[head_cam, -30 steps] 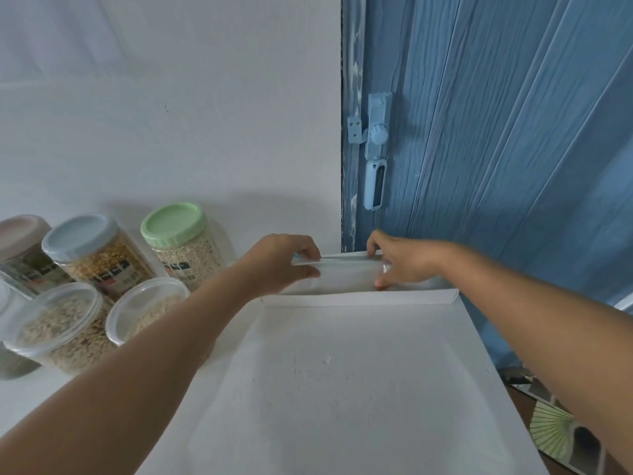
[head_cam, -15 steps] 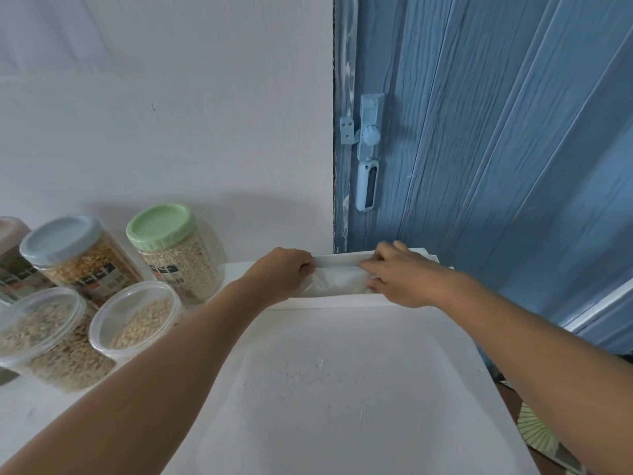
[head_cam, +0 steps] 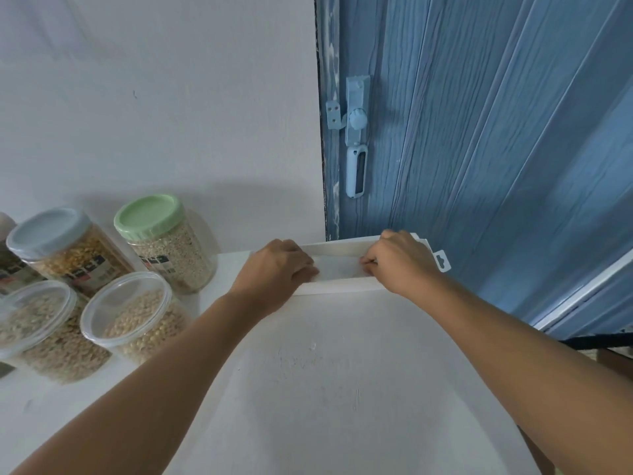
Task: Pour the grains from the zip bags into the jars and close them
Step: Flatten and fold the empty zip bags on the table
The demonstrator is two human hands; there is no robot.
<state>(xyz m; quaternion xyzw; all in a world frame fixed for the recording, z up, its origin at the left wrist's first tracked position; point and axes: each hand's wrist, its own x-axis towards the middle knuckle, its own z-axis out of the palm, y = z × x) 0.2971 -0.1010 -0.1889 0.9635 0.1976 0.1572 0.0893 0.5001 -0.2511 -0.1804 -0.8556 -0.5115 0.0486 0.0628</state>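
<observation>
A flat, clear zip bag (head_cam: 337, 269) with a hang tab at its right end lies at the far edge of the white table (head_cam: 325, 389). My left hand (head_cam: 277, 269) grips its left end, and my right hand (head_cam: 400, 265) pinches its right end. To the left stand a closed jar with a green lid (head_cam: 164, 241) and another with a grey-blue lid (head_cam: 65, 248), both holding grains. In front of them are two open jars of grains, one nearer the hands (head_cam: 133, 313) and one at the left edge (head_cam: 37, 327).
A blue wooden door (head_cam: 479, 132) with a latch (head_cam: 356, 138) stands right behind the table's far right corner; a white wall (head_cam: 154, 97) backs the jars. Another jar (head_cam: 5, 262) is cut off at the far left. The table's right edge drops to the floor.
Both hands have lowered the bag and brought it flat against the table's far edge, the right hand shifting its hold along the bag's top. The view has moved slightly right.
</observation>
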